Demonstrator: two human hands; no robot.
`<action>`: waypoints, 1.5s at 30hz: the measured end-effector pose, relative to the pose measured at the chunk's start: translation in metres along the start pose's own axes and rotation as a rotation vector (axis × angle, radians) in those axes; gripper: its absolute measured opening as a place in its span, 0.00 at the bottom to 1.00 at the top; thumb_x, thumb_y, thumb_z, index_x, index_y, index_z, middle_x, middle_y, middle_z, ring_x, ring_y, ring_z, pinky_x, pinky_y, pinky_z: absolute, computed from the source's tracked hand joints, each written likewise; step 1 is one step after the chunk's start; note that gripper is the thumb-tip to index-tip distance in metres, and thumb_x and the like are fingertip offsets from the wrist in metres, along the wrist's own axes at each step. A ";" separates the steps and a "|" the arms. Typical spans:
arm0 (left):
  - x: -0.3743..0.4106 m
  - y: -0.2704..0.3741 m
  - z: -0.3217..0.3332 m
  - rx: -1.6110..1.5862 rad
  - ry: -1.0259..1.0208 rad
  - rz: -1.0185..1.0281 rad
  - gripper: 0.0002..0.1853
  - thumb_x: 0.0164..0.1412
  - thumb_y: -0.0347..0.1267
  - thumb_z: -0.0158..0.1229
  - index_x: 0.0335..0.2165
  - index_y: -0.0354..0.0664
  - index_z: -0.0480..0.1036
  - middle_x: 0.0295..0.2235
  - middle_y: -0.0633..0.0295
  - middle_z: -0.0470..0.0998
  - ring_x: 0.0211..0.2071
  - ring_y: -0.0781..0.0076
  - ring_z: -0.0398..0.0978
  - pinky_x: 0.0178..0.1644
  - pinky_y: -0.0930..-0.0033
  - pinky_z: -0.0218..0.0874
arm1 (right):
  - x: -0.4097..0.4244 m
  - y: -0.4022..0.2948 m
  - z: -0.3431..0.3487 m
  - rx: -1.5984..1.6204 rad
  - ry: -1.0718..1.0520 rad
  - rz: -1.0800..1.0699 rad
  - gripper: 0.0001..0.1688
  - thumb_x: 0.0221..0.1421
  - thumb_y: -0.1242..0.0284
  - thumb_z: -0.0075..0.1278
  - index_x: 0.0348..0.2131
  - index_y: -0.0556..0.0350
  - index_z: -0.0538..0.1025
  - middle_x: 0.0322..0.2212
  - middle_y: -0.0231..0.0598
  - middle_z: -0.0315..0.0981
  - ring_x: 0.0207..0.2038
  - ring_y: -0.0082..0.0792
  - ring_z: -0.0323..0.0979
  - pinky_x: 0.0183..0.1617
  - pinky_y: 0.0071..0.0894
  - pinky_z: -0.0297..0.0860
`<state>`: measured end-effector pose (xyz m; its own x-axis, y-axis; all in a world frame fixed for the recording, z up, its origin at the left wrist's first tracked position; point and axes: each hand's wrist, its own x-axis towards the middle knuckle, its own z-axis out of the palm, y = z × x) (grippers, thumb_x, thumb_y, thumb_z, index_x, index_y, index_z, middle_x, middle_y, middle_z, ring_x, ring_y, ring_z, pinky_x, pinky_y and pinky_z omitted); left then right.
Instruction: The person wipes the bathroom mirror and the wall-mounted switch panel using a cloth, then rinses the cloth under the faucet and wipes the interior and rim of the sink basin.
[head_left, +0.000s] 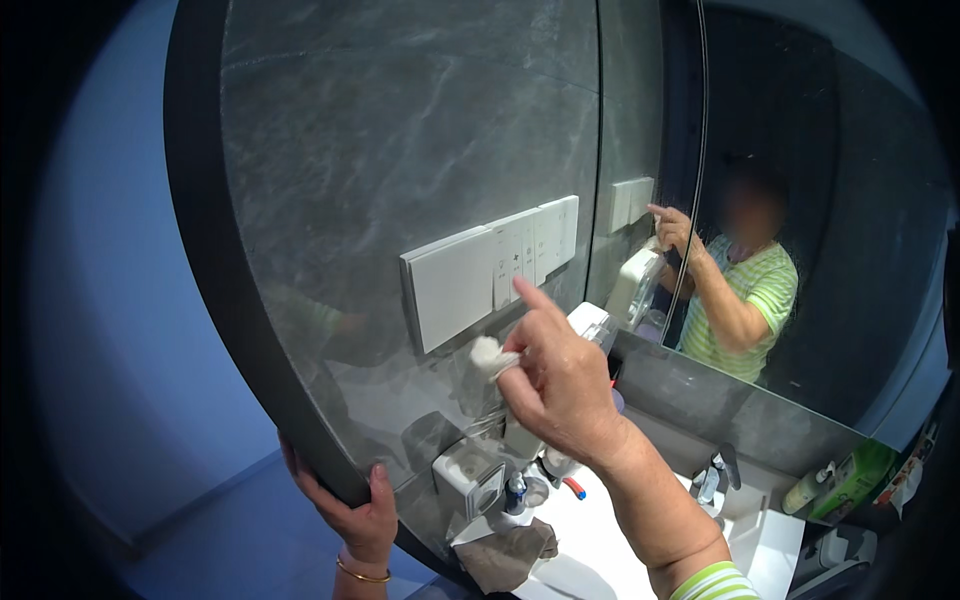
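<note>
My right hand (562, 371) is raised before a white wall switch panel (457, 289), its index finger extended to the panel's lower edge by the small marked keys. Whether the fingertip touches is hard to tell. Between the thumb and curled fingers of that hand is a crumpled white tissue or cloth (491, 356). At lower left, my left hand (349, 502) grips the dark door frame (300, 390), thumb on the near face and fingers around the far side. The panel is mounted on a grey marbled wall (375, 150).
A mirror (817, 247) on the right reflects a person in a striped shirt. Below stand a white sink (577, 547), a chrome faucet (709, 484), a white box-like holder (469, 476), a brown cloth (506, 555), a pump bottle (806, 491) and a green package (855, 480).
</note>
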<state>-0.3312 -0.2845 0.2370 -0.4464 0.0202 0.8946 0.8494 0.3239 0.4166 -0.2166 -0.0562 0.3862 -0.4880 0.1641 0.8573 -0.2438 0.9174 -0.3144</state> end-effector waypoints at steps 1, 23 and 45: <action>0.000 0.000 0.001 -0.005 -0.001 0.000 0.47 0.55 0.25 0.61 0.66 0.31 0.43 0.66 0.41 0.51 0.67 0.44 0.51 0.69 0.52 0.42 | -0.002 0.000 0.002 -0.021 -0.020 0.006 0.09 0.47 0.76 0.53 0.29 0.59 0.68 0.52 0.74 0.67 0.24 0.52 0.79 0.27 0.41 0.74; 0.008 0.001 0.002 -0.113 0.095 0.056 0.45 0.54 0.33 0.61 0.64 0.28 0.49 0.65 0.33 0.51 0.66 0.33 0.52 0.67 0.43 0.45 | -0.009 -0.012 0.002 0.000 -0.111 0.085 0.09 0.49 0.73 0.52 0.30 0.58 0.68 0.58 0.69 0.62 0.27 0.57 0.77 0.30 0.46 0.73; -0.024 -0.030 0.020 -0.036 0.131 -0.093 0.41 0.60 0.22 0.59 0.66 0.31 0.47 0.66 0.42 0.54 0.65 0.46 0.56 0.67 0.55 0.49 | -0.134 0.013 -0.058 1.200 0.178 0.915 0.28 0.63 0.81 0.41 0.62 0.54 0.62 0.48 0.36 0.70 0.46 0.24 0.71 0.50 0.25 0.69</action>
<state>-0.3517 -0.2756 0.1997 -0.4848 -0.1327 0.8645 0.8168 0.2846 0.5018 -0.1060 -0.0451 0.2912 -0.7616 0.6168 0.1988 -0.4825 -0.3350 -0.8093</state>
